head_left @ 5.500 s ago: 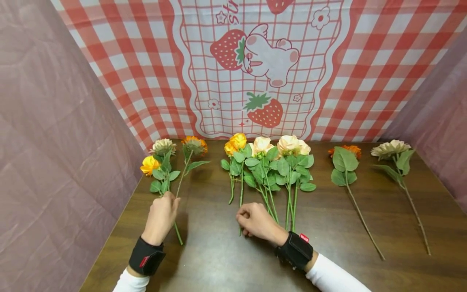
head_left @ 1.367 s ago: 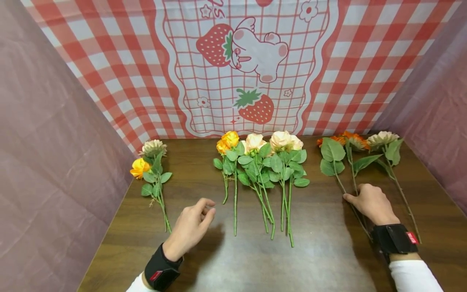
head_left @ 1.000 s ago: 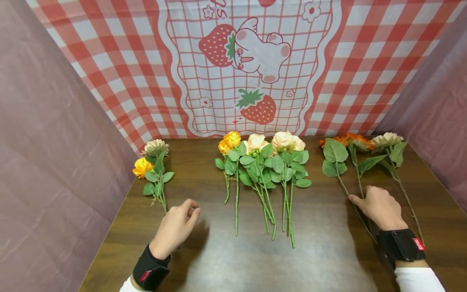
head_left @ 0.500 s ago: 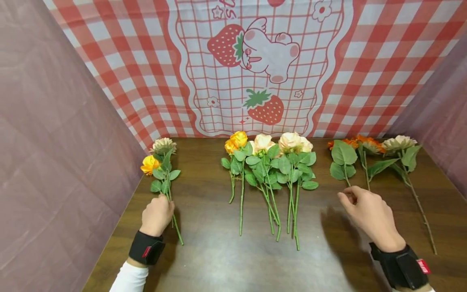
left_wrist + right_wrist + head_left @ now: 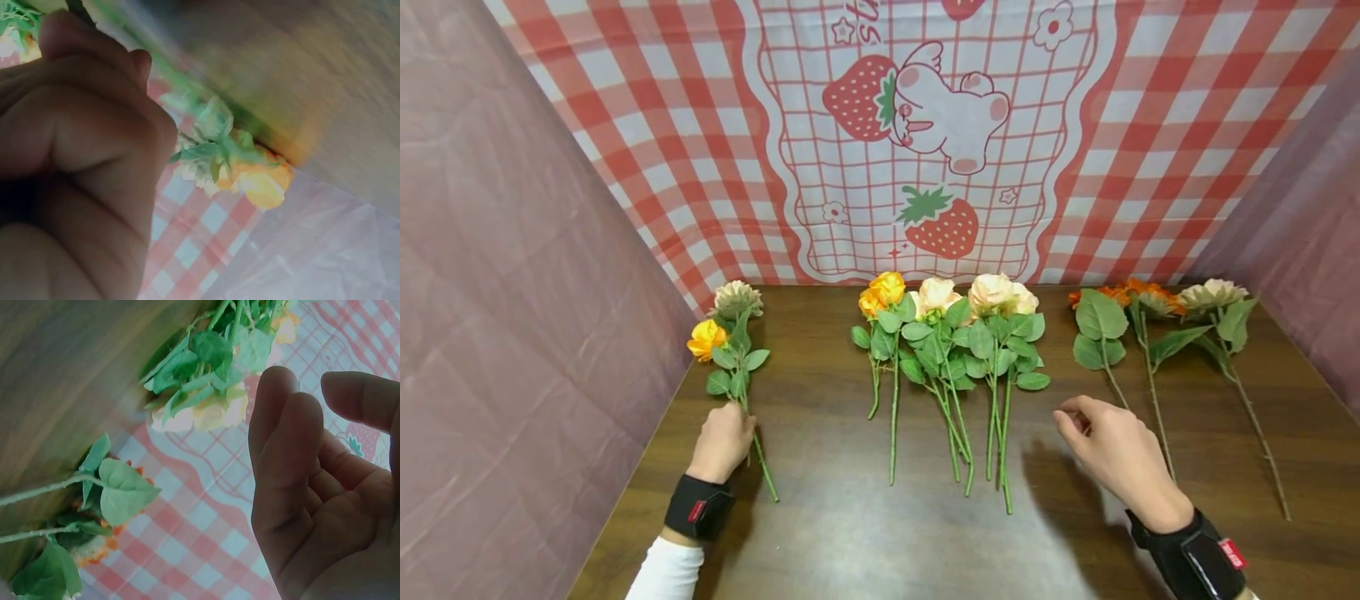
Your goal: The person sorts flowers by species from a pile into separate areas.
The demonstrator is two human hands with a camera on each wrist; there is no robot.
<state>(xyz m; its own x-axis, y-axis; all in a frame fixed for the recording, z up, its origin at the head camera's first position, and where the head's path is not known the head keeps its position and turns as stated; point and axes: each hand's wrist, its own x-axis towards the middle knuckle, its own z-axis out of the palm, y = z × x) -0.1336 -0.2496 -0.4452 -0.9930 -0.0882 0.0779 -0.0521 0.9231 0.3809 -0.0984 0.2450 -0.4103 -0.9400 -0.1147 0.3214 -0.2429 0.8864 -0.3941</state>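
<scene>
At the table's left side, my left hand (image 5: 722, 442) has its fingers curled at the stems of a yellow rose (image 5: 708, 340) and a cream daisy-like flower (image 5: 737, 298), which lie together. A dark stem end (image 5: 80, 9) shows at the fingertips in the left wrist view; which flower it belongs to is hard to tell. My right hand (image 5: 1116, 450) hovers over the table, its fingers loosely bent and holding nothing. Beside it on the right lie two orange flowers (image 5: 1157, 298) and another cream daisy-like flower (image 5: 1212, 295).
Yellow-orange roses (image 5: 887, 289) and pale peach roses (image 5: 992, 293) lie in a row at mid-table, stems toward me. A checked strawberry cloth (image 5: 940, 225) hangs behind the table (image 5: 842, 533). Pinkish drapes (image 5: 535, 317) stand at both sides.
One orange flower went from the left group to the right group. My left hand then returned to the left stems. My right hand let go and drew away leftward from the right stems.
</scene>
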